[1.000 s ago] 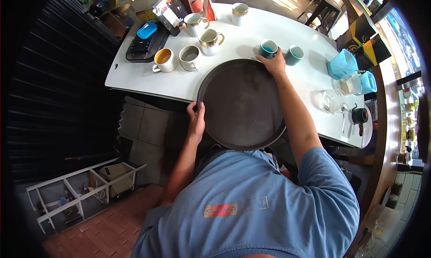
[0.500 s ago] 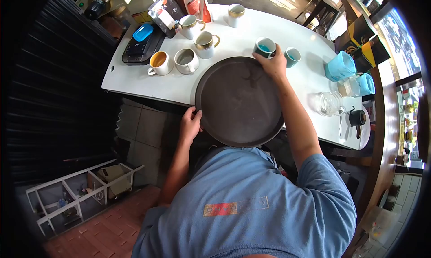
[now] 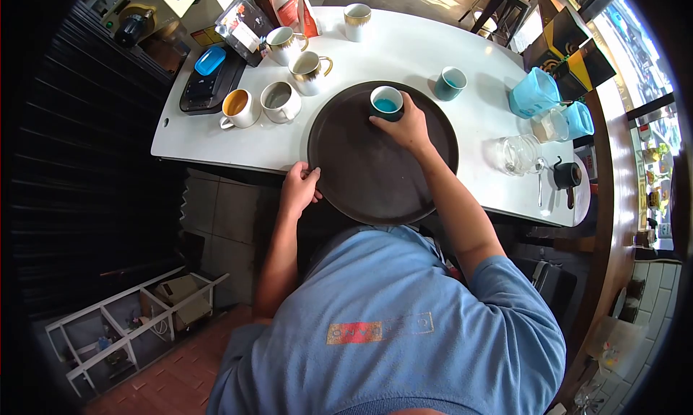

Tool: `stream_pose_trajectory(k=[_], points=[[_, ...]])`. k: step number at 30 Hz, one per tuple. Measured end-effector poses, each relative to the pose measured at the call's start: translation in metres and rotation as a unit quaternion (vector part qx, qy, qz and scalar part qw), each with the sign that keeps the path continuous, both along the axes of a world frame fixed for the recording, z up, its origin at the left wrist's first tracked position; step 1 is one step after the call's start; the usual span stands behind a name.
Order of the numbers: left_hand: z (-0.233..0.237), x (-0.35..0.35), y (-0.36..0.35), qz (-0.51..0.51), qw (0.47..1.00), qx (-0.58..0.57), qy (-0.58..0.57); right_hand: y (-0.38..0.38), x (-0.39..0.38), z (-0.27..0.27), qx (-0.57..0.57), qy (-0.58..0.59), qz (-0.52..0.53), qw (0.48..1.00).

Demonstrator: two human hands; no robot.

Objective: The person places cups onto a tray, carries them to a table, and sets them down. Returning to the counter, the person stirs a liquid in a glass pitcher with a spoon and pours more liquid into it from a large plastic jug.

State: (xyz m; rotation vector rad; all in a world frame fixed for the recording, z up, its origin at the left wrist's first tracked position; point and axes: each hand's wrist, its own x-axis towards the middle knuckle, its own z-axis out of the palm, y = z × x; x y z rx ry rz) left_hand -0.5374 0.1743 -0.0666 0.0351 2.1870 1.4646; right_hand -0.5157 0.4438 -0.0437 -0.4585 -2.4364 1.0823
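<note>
A round dark tray [image 3: 361, 176] lies on the white counter [image 3: 404, 50] and sticks out over its near edge. My right hand [image 3: 406, 128] grips a teal cup [image 3: 386, 101] with blue inside, standing on the far part of the tray. My left hand [image 3: 298, 187] holds the tray's left rim at the counter's edge. A second teal cup [image 3: 450, 83] stands on the counter just beyond the tray to the right.
Several white mugs [image 3: 278, 101] with gold rims stand left of the tray, beside a black scale [image 3: 206, 83] with a blue lid. Blue jugs [image 3: 534, 93], a glass jar [image 3: 518, 155] and a small black pot [image 3: 567, 175] are at the right. A white rack [image 3: 123, 314] stands on the floor.
My right hand has carried the teal cup from the counter beyond the tray onto the tray. My left hand has slid slightly along the tray's left rim.
</note>
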Motion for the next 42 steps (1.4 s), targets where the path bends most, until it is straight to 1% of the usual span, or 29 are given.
stream_pose_trajectory(k=[3,10,12,13,15,16,17,18,19,20,22,23,25,26,28,29,31,36,39,40,42], points=[[0.000,-0.001,0.002,-0.002,1.000,0.011,0.002,0.003,-0.004,-0.004,0.021,0.008,-0.004,1.000],[-0.006,-0.001,0.002,0.003,1.000,0.024,-0.006,0.004,-0.007,-0.011,-0.002,-0.004,-0.015,1.000],[-0.007,0.000,0.002,0.004,1.000,0.026,-0.002,0.004,-0.005,-0.009,0.011,0.036,0.008,0.999],[-0.007,0.001,0.002,0.007,0.999,0.032,0.002,0.004,-0.001,-0.006,0.010,0.036,0.009,0.999],[-0.007,0.001,0.001,0.011,0.999,0.035,0.006,0.009,0.011,0.005,0.093,0.054,-0.042,0.993],[-0.008,0.001,0.001,0.011,0.999,0.036,0.001,0.017,0.016,0.006,0.008,0.101,-0.056,0.993],[-0.009,0.000,0.001,0.011,0.999,0.037,-0.004,0.028,0.017,0.000,-0.074,0.167,-0.090,0.979],[-0.010,0.001,0.001,0.012,0.999,0.037,-0.005,0.040,0.020,0.001,-0.045,0.211,-0.132,0.967],[-0.010,0.000,0.001,0.014,0.999,0.045,-0.003,0.058,0.021,-0.003,0.031,0.215,-0.180,0.959],[-0.010,0.001,0.001,0.014,0.998,0.053,-0.002,0.072,0.023,-0.007,0.030,0.160,-0.235,0.958],[-0.011,0.001,0.001,0.010,0.999,0.052,-0.001,0.102,0.015,-0.023,0.106,0.107,-0.305,0.940],[-0.011,0.001,0.001,0.008,0.999,0.051,0.001,0.112,0.014,-0.027,0.105,0.107,-0.306,0.940],[-0.011,0.001,0.001,0.010,0.998,0.054,0.000,0.119,0.009,-0.020,0.035,0.031,-0.252,0.967],[-0.011,0.001,0.001,0.013,0.998,0.058,-0.004,0.121,0.007,-0.017,0.033,0.032,-0.250,0.967],[-0.009,0.003,0.001,0.021,0.998,0.064,-0.012,0.123,0.004,-0.010,-0.039,0.016,-0.188,0.981],[-0.009,0.003,0.001,0.026,0.997,0.071,-0.022,0.125,0.003,-0.011,-0.042,0.015,-0.186,0.982],[-0.009,0.003,0.001,0.030,0.997,0.069,-0.021,0.129,0.001,-0.013,-0.083,0.011,-0.178,0.981],[-0.003,0.004,0.001,0.038,0.996,0.070,-0.042,0.124,0.007,-0.013,-0.086,0.035,-0.200,0.975],[-0.001,0.004,0.001,0.034,0.995,0.079,-0.054,0.115,0.025,0.006,-0.026,0.040,-0.228,0.972],[0.000,0.003,0.002,0.031,0.995,0.073,-0.055,0.111,0.033,0.010,-0.026,0.038,-0.231,0.972],[0.000,0.001,0.002,0.022,0.996,0.070,-0.058,0.102,0.050,0.019,-0.025,0.049,-0.194,0.979]])
